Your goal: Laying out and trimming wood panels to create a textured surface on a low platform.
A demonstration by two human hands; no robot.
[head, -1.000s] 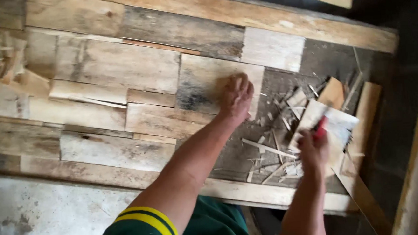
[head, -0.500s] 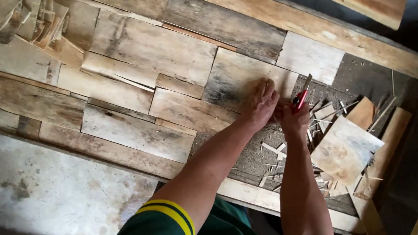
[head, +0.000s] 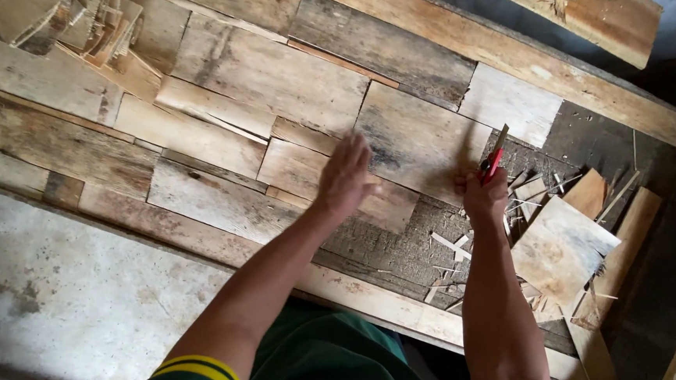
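1. A person leans over a panel (head: 217,135) pieced together from weathered wood strips, both bare forearms stretched forward from the bottom of the view.
2. The left hand (head: 345,178) lies palm down with fingers spread wide and flat, pressing on a pale rectangular wood piece (head: 317,175) near the panel's centre; the fingertips reach up to the edge of a larger grey-stained wood piece (head: 417,134) just above it.
3. The left arm runs diagonally from the lower left, a green sleeve (head: 201,378) with yellow bands at its upper end.
4. The right hand (head: 485,196) is closed in a fist around a red-handled cutter (head: 494,157), the tool pointing up and away from the wrist, its tip at the right edge of the grey-stained piece.
5. The right forearm rises almost straight from the bottom edge, wrist held firm above the dark backing board (head: 404,248), which shows bare where no strips have been laid.
6. Splinters and offcuts (head: 451,249) are scattered on the dark board around the right wrist, and a loose, lighter scrap of board (head: 561,251) lies just to the right of that arm.
7. A long timber rail (head: 502,55) frames the panel's far edge, and a grey concrete slab (head: 70,292) lies along the near side, left of the arms.
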